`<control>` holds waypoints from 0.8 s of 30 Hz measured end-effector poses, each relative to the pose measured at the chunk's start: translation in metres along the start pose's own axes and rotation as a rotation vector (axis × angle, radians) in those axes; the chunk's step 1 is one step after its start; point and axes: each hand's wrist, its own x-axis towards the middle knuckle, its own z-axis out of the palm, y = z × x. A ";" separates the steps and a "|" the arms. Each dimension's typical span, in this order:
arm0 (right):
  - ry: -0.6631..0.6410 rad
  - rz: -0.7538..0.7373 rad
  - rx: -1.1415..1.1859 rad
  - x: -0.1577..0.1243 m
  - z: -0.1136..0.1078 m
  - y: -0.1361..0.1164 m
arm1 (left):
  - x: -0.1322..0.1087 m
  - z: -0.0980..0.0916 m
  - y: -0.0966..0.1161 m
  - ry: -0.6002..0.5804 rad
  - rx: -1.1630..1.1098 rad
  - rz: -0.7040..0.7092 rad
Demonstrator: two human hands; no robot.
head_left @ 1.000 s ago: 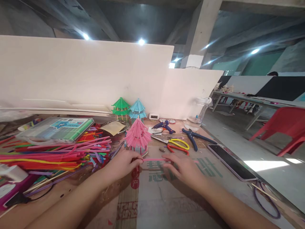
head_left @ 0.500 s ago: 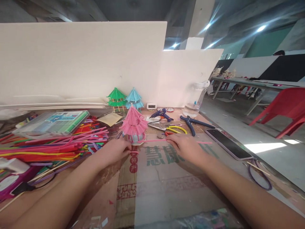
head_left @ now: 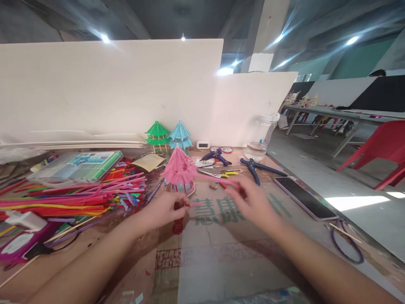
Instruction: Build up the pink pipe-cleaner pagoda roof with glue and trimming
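Observation:
A pink pagoda model (head_left: 179, 169) with tiered, fringed roofs stands on a small base just beyond my hands. My left hand (head_left: 172, 207) is closed in front of it, fingers pinched on a short pink pipe cleaner (head_left: 196, 204) whose end sticks out to the right. My right hand (head_left: 249, 198) pinches a longer pink pipe cleaner (head_left: 215, 180), which reaches left toward the pagoda's lower roof. Whether its far end touches the model I cannot tell. Behind it stand a green pagoda (head_left: 157, 134) and a light blue pagoda (head_left: 180, 134).
Bundled coloured pipe cleaners (head_left: 79, 198) and a plastic case (head_left: 76, 166) lie left. A glue gun (head_left: 217, 157), yellow-handled pliers (head_left: 229, 174), blue-handled cutters (head_left: 253, 166) and a water jug (head_left: 257, 143) are at the back. A phone (head_left: 303, 197) lies right, near the table edge.
My right hand has lifted slightly and shifted right, and its pipe cleaner now slants instead of lying low across the table. My left hand has moved a little right with its pink piece.

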 end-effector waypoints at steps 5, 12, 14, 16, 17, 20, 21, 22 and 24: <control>-0.246 -0.407 -0.052 -0.016 0.024 -0.019 | -0.001 0.023 0.009 0.041 -0.050 -0.071; -0.294 -0.486 -0.188 -0.019 0.032 -0.012 | 0.002 0.028 0.014 0.025 -0.200 -0.055; -0.320 -0.456 -0.206 -0.019 0.033 -0.012 | 0.001 0.028 0.014 0.046 -0.238 -0.035; -0.320 -0.381 -0.184 -0.020 0.033 -0.011 | -0.002 0.026 0.015 0.069 -0.200 -0.004; -0.308 -0.334 -0.159 -0.020 0.033 -0.010 | -0.004 0.024 0.015 0.077 -0.156 0.010; -0.263 -0.146 -0.098 -0.017 0.028 -0.002 | -0.008 0.015 0.016 0.149 0.032 0.039; -0.257 -0.060 -0.098 -0.013 0.025 0.003 | -0.008 0.012 0.016 0.171 0.099 0.042; -0.258 0.046 -0.099 -0.009 0.023 0.008 | -0.008 0.008 0.016 0.179 0.160 0.042; -0.302 0.259 -0.123 0.004 0.021 0.021 | -0.009 0.000 0.017 0.194 0.233 0.051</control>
